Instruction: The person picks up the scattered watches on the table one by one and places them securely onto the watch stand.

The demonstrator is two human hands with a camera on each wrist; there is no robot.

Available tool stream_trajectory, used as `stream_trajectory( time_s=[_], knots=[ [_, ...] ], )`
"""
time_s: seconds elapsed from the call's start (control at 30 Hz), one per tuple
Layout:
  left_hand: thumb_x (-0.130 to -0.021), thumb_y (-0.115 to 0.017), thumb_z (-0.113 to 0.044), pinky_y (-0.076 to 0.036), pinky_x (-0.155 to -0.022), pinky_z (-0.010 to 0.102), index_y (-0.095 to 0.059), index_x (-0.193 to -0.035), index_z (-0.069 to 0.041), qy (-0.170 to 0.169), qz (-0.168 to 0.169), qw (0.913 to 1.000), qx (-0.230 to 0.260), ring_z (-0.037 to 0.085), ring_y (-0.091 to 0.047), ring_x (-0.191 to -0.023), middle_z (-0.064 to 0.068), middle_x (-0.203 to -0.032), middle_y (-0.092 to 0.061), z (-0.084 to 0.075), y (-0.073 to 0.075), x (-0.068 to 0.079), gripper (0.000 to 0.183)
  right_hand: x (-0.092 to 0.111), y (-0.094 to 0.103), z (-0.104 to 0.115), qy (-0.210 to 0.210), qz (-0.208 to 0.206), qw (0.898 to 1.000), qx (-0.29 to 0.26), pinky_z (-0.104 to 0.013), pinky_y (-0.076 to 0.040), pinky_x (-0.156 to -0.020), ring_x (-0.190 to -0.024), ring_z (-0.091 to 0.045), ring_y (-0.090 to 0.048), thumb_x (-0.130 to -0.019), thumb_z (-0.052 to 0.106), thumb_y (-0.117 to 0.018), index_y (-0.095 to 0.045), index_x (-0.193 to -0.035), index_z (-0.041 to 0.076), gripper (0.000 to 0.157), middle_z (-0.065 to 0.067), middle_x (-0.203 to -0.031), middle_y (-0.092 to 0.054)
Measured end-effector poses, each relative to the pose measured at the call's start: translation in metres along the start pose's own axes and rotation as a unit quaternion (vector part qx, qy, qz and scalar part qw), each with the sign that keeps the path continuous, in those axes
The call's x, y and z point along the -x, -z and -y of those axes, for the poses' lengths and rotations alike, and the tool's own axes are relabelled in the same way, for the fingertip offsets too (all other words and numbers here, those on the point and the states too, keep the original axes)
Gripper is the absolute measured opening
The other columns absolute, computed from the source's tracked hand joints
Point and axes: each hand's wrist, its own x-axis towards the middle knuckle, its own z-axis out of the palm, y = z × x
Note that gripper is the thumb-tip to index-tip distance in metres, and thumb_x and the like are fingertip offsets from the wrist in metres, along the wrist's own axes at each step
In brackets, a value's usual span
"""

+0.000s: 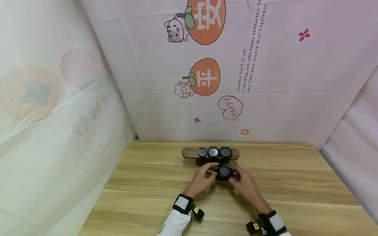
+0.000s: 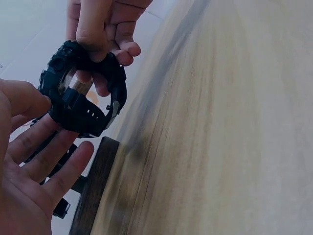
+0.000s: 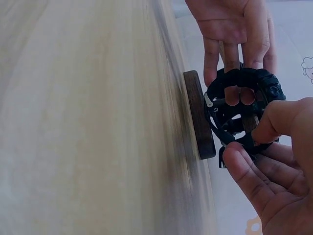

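Between both hands a black digital wristwatch (image 1: 224,172) is held up, its strap forming a loop with a metal buckle seen in both wrist views. My left hand (image 1: 203,179) pinches it on the left side, thumb and fingers at the case and strap. From the right, my right hand (image 1: 244,185) pinches the other side. Just behind stands a wooden watch stand (image 1: 189,152) with a rounded bar. Three watches sit on that bar: a small dark one (image 1: 202,152), one with a pale face (image 1: 213,151) and a dark one (image 1: 226,152).
The wood-grain table (image 1: 147,177) runs back to a printed white cloth (image 1: 159,114). Further cloth hangs at the left (image 1: 59,147) and right. In the wrist views, the stand's dark base (image 2: 100,181) lies close beyond the hands.
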Motion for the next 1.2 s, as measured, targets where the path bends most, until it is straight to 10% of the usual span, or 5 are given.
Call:
stream_trajectory(
  time_s=[0.83, 1.2],
  knots=[
    [-0.097, -0.061, -0.018, -0.054, -0.085, 0.022, -0.059, -0.129, -0.018, -0.011, -0.022, 0.9997, 0.002, 0.009, -0.058, -0.102, -0.003, -0.115, -0.059, 0.0058, 0.0033, 0.0032, 0.032, 0.0007, -0.0038, 0.0, 0.043, -0.005, 0.998, -0.046, -0.032, -0.057, -0.067, -0.08, -0.014, -0.06, -0.083, 0.007, -0.069, -0.054, -0.12, 0.008, 0.039, -0.005, -0.107, -0.058],
    [-0.095, -0.063, -0.02, -0.055, -0.081, 0.021, -0.061, -0.126, -0.018, -0.004, -0.029, 0.9995, 0.012, 0.009, -0.059, -0.098, -0.003, -0.111, -0.06, 0.0054, 0.0044, 0.0038, 0.031, -0.0002, -0.0066, 0.0036, 0.044, 0.015, 0.997, -0.059, -0.038, -0.057, -0.075, -0.086, -0.018, -0.06, -0.086, 0.041, -0.071, -0.05, -0.13, 0.013, 0.056, -0.004, -0.113, -0.056]
  ],
)
